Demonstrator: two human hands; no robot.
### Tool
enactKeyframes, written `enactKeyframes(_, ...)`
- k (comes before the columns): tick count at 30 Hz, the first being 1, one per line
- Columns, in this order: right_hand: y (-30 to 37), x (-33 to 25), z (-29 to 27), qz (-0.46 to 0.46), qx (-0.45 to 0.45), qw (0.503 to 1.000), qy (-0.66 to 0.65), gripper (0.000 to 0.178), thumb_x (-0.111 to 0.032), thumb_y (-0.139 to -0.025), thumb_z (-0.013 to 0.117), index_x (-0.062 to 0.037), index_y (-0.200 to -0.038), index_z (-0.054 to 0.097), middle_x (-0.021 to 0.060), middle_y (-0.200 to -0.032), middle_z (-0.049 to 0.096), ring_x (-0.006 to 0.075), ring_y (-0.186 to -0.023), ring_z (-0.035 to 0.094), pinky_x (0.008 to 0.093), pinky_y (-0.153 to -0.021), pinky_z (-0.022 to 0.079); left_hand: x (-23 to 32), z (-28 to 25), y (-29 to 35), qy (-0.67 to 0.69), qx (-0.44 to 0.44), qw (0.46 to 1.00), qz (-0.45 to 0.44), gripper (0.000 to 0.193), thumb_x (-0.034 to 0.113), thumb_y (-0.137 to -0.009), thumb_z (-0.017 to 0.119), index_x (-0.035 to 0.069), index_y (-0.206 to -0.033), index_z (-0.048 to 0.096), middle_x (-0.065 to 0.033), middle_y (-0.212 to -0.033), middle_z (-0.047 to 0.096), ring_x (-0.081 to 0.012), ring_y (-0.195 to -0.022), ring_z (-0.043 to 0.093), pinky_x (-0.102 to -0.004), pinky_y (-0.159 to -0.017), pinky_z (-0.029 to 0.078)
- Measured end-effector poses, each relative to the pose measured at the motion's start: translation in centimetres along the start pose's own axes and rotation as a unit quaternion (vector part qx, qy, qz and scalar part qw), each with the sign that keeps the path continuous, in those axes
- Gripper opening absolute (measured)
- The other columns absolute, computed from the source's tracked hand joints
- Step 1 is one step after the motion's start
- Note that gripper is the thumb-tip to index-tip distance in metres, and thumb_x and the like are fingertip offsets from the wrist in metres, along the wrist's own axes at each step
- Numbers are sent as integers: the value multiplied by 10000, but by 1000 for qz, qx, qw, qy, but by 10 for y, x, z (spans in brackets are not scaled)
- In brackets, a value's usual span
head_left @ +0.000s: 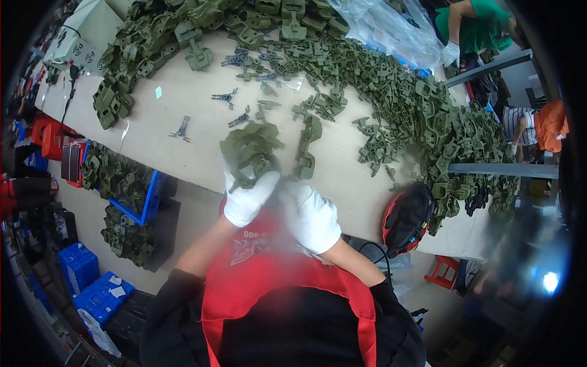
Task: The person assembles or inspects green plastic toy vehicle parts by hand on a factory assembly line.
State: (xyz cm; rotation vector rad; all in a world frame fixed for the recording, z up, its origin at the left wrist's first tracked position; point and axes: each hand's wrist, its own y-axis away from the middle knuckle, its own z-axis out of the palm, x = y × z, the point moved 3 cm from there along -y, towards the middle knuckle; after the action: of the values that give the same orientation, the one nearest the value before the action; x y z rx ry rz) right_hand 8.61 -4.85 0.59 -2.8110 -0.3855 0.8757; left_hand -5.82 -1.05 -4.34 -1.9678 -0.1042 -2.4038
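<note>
My left hand (249, 199), in a white glove, is closed around the lower edge of an olive-green moulded plastic part (251, 150), raised over the table's front edge. Close to its right, my gloved right hand (313, 217) has its fingers curled in and partly blurred; what they hold, if anything, is hidden. A longer green plastic part (307, 147) lies on the table just beyond the right hand. Past the held part are small grey-blue pieces (238, 116), and another grey-blue piece (181, 129) lies off to the left.
Heaps of small green parts (391, 79) spread across the table's (183, 159) back and right; bigger green parts (147, 37) pile up at the back left. A black-and-red bag (408, 219) sits at the right front edge. Left of me, a blue crate (147, 205) holds green parts. Other people work at right.
</note>
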Motion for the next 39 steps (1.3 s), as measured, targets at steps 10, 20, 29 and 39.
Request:
enactKeyframes(10,6,-3,12,-11,-87,985,147,98,-137,-871,607,-68,-923,563,122,-771,621,311,-607,613,406,-537,508,-17,4,-4,108,-33,985,-127,248,60,-810,683,18,-1046,621,-32,-970,632,-139,-844,581,-285,-739,483)
enactKeyframes(20,-13,36,18,66,-77,987,-126,149,-135,-850,660,-38,-927,576,113,-821,674,273,-649,655,400,-598,533,-17,2,-11,183,-19,968,-169,383,57,-778,636,10,-1150,554,-91,-964,619,-198,-868,616,-330,-788,512)
enactKeyframes(29,-24,187,107,325,-94,940,42,410,-303,-845,696,0,-1115,638,136,-962,707,219,-824,671,313,-762,517,-44,-10,-27,266,-21,937,-225,352,255,-869,663,71,-1151,560,-87,-995,623,-227,-869,631,-381,-762,550)
enactKeyframes(39,-37,183,117,376,-38,926,-29,469,-396,-841,647,-48,-1154,628,185,-1026,687,344,-974,648,403,-856,497,-50,-16,-25,267,-10,936,-230,715,640,-833,579,71,-1260,512,-80,-1045,618,-238,-909,618,-404,-830,529)
